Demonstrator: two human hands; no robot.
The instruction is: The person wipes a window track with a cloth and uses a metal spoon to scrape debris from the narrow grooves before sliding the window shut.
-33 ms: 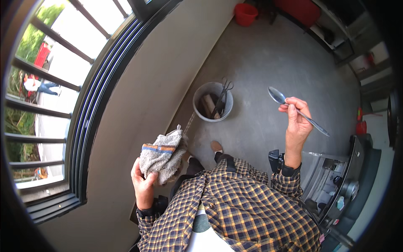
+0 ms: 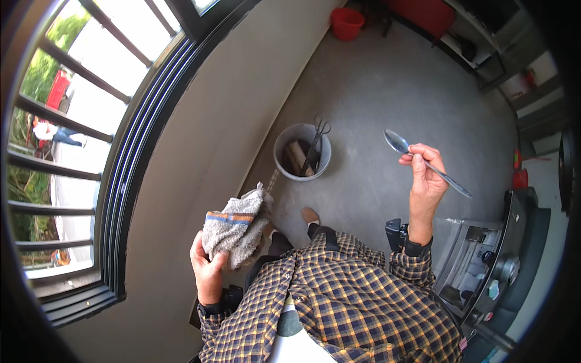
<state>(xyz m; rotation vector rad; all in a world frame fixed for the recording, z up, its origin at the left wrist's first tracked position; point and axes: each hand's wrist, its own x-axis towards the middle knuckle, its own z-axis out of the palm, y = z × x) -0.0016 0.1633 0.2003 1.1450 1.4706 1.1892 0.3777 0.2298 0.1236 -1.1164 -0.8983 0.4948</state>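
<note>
My left hand (image 2: 207, 266) grips a bunched grey cloth (image 2: 233, 227) with a blue and orange stripe, thumb pressed on its near side. The cloth hangs in the air beside the wall. Over to the right, my right hand (image 2: 427, 178) pinches a metal spoon (image 2: 396, 142) by the handle. The bowl of the spoon points away to the far left, and the handle's end sticks out to the right past my fingers. Cloth and spoon are well apart.
On the floor ahead stands a grey bucket (image 2: 302, 176) with wood pieces and dark tongs (image 2: 318, 142). A red basin (image 2: 347, 24) sits farther off by the wall. A barred window (image 2: 72, 163) is at left, an open drawer (image 2: 469, 260) at right.
The view has shifted slightly, so the bucket and basin appear a little farther left. Both hands keep their holds on the cloth and the spoon.
</note>
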